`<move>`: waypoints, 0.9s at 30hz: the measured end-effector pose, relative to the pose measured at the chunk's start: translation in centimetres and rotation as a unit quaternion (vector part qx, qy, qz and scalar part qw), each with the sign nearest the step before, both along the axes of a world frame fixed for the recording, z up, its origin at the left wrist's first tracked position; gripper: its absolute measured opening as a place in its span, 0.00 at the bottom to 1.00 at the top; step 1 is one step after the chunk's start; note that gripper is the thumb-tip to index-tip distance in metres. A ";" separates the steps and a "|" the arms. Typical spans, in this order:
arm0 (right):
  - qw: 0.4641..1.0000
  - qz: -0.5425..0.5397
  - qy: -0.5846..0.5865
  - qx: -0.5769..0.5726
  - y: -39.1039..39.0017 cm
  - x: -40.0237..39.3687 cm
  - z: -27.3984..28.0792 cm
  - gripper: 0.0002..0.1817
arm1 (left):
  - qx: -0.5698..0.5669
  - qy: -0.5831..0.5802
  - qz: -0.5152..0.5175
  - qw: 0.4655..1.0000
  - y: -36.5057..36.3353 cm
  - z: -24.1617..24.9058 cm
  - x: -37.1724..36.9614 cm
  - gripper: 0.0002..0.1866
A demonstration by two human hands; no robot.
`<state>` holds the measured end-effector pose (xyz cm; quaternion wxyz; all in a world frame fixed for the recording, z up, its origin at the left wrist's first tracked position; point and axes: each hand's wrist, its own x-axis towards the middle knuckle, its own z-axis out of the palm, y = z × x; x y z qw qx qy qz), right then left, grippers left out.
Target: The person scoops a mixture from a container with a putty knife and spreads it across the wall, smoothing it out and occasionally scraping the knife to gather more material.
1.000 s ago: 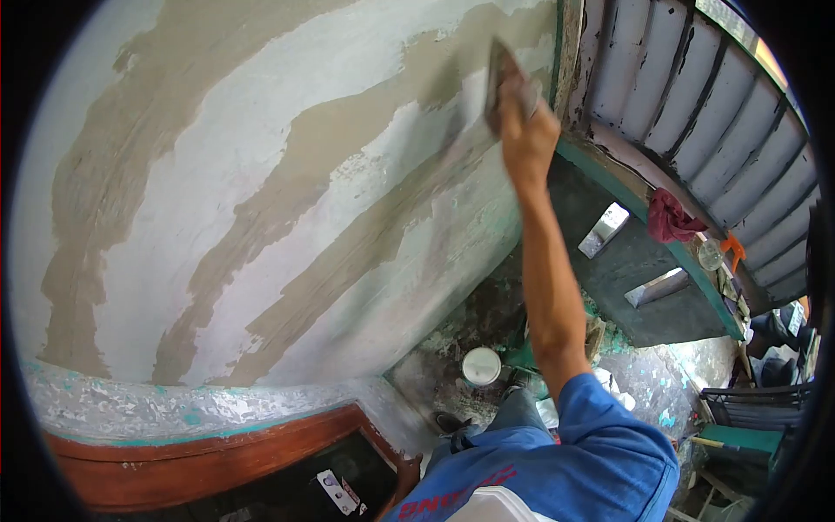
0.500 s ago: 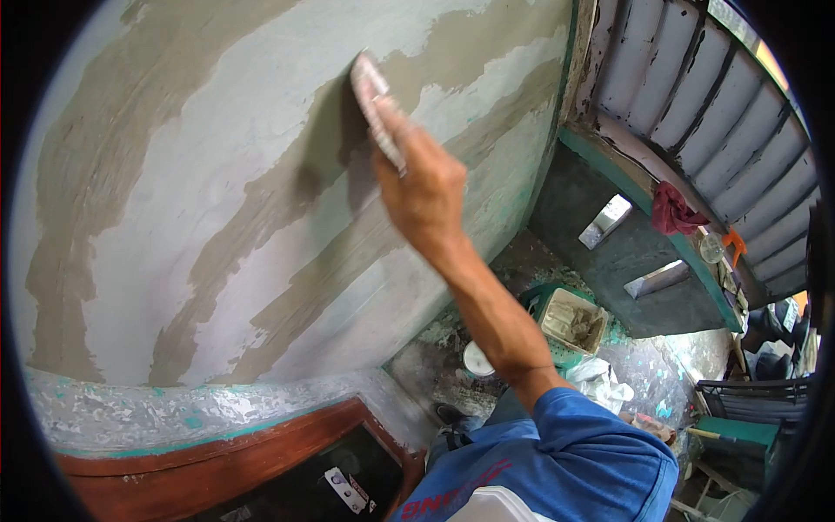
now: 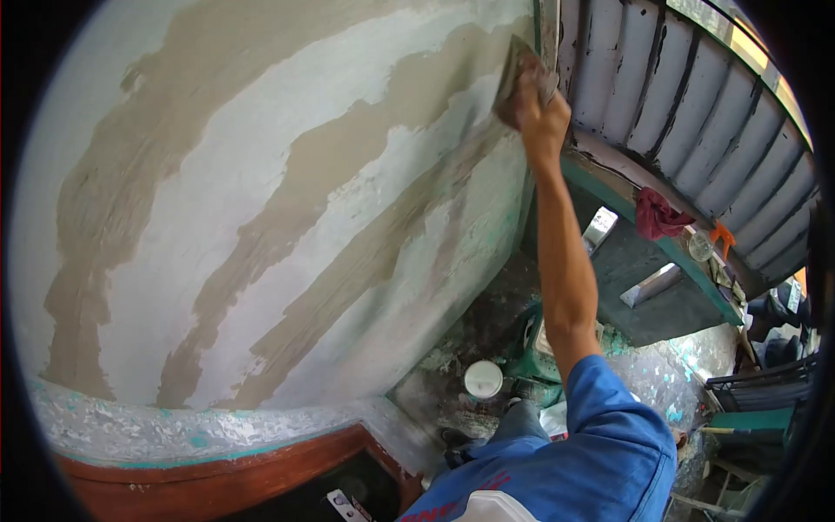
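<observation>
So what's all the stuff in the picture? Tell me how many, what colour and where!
Wall: one, whitish with tan streaks, left and middle
Flat tool: one, brownish, blurred, top, at the wall
Wooden frame: one, red-brown, lower left
Tub: one, white, lower middle
Plastic thing: one, green, partly behind the arm
Low wall: one, dark grey, right
Cloth: one, dark red, right
Jar: one, clear, beside the cloth
Shutter: one, pale with dark lines, upper right
Jumbled things: several, dark and green, far right
Shirt: one, blue, bottom
Right hand: one, bare, holding the flat tool
</observation>
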<state>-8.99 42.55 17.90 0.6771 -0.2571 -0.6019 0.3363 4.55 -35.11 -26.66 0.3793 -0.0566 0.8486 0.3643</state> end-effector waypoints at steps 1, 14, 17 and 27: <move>0.998 -0.034 -0.036 -0.023 3.8 0.3 -0.1 0.16 | -0.016 0.006 -0.019 1.000 0.5 0.9 0.0 0.52; 0.986 -0.098 -0.113 0.079 21.4 0.2 -0.2 0.21 | -0.090 -0.040 0.037 0.994 4.9 1.2 2.6 0.50; 0.985 -0.081 -0.033 0.147 22.2 -0.7 0.2 0.17 | -0.097 -0.044 0.021 0.994 6.0 1.5 2.3 0.51; 0.997 0.025 -0.017 0.069 14.2 -1.9 0.8 0.12 | -0.055 -0.051 -0.001 0.997 6.6 -0.2 0.3 0.54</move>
